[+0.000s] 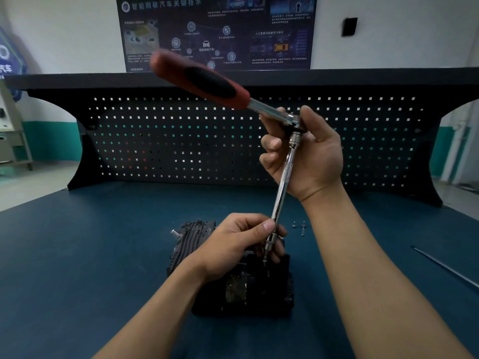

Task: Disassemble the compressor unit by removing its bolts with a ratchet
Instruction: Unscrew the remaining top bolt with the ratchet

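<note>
The ratchet (233, 97) is held up over the table (77, 255). Its red and black handle points up and to the left, blurred, and its long axis slopes down to the right to the chrome head. From the head a long extension bar (283, 177) runs steeply down and a little left, ending in a small socket (270, 240) just above the compressor unit (259, 301).

The right hand (308, 156) grips the ratchet at the head. Its fingers are curled round the joint with the bar, the thumb stands up behind the head, and the handle sticks out well beyond the hand. The left hand (241, 239) pinches the lower end of the extension bar between thumb and curled fingers, directly over the compressor unit.

The tip may be seated on a bolt, but fingers and dark metal hide the contact.

The compressor unit sits near the middle of the table. It is dark, and its finned part is toward the far left. A few loose bolts (298, 226) lie on the table just beyond it, to the right of the bar. A thin rod (445, 268) lies well apart at the right edge. A pegboard (181, 141) stands behind the table.
</note>
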